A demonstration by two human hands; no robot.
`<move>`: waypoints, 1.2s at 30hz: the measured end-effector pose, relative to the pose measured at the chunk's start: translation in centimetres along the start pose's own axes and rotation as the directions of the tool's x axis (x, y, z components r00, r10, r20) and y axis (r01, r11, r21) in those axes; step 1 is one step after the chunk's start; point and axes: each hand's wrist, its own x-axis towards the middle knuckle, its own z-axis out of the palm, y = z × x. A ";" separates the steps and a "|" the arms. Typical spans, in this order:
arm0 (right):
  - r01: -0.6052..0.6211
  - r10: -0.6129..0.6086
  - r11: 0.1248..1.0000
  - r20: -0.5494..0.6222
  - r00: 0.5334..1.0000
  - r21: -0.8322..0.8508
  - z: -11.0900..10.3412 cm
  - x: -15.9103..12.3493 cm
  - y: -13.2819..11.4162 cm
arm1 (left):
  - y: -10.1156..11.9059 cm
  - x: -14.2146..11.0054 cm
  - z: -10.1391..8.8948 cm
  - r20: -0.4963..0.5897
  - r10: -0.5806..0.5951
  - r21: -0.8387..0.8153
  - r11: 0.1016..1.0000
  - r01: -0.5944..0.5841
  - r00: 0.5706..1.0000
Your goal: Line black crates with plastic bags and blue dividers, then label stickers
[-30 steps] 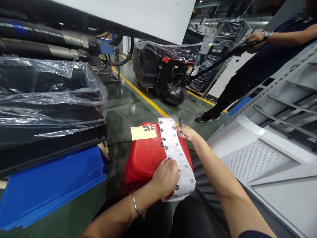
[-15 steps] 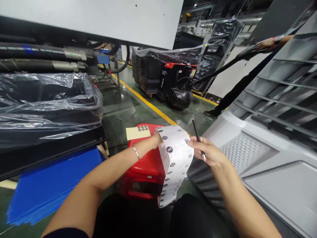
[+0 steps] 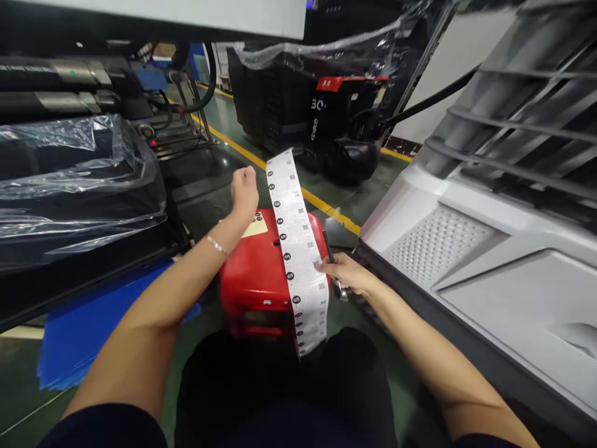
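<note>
A long white strip of printed labels (image 3: 298,233), with black round marks and small square codes, runs across a red plastic stool (image 3: 252,274) and hangs over its near edge. My right hand (image 3: 347,272) pinches the strip's right edge between thumb and finger. Tucked in the same hand is a dark pen (image 3: 343,294), partly hidden by the fingers. My left hand (image 3: 245,194) is raised left of the strip's far end, its fingers curled closed; anything inside them is hidden. Below its wrist, a yellow sticker sheet (image 3: 255,225) with black round marks lies on the stool.
On the left stand plastic-wrapped black goods (image 3: 79,180) above blue sheets (image 3: 107,317). Close on the right is a large grey moulded panel (image 3: 504,274). A black and red pallet truck (image 3: 347,124) stands beyond a yellow floor line (image 3: 321,205).
The strip has been stretched out away from me, past the stool's far side. My left hand has come out from behind it and risen to its left. The right hand moved slightly left.
</note>
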 end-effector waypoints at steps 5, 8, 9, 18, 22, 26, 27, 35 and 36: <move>0.049 -0.047 0.993 0.024 0.999 -0.111 0.3 0.9 1.2 | -2.0 -13.8 -4.6 0.678 0.054 0.307 0.885 -0.350 0.733; 0.108 -0.092 0.980 0.099 0.991 -0.167 -0.3 1.1 1.3 | -2.7 -17.7 -5.7 0.777 0.014 0.404 0.755 -0.516 0.629; 0.131 -0.113 0.975 0.110 0.988 -0.179 -0.4 1.1 1.2 | -3.0 -18.1 -5.8 0.788 0.000 0.421 0.729 -0.540 0.615; 0.401 -0.377 0.916 -0.310 0.873 0.014 3.0 4.2 1.3 | -3.8 -18.2 -6.1 0.764 0.034 0.425 0.725 -0.542 0.645; 0.464 -0.479 0.876 -0.357 0.802 -0.133 4.6 4.9 1.7 | -3.9 -18.2 -6.2 0.756 0.055 0.394 0.757 -0.521 0.652; 0.409 -0.463 0.886 -0.410 0.786 -0.217 4.9 4.4 2.5 | -4.2 -18.0 -6.3 0.756 0.066 0.383 0.762 -0.523 0.651; 0.408 -0.470 0.883 -0.415 0.779 -0.234 5.0 4.3 2.7 | -4.3 -18.0 -6.3 0.757 0.069 0.384 0.758 -0.527 0.650; 0.426 -0.552 0.831 -0.427 0.716 -0.359 5.3 4.6 3.3 | -4.8 -17.9 -6.1 0.756 0.065 0.383 0.763 -0.521 0.652; 0.432 -0.566 0.820 -0.424 0.707 -0.376 5.3 4.7 3.3 | -4.8 -17.9 -6.1 0.757 0.063 0.385 0.761 -0.522 0.650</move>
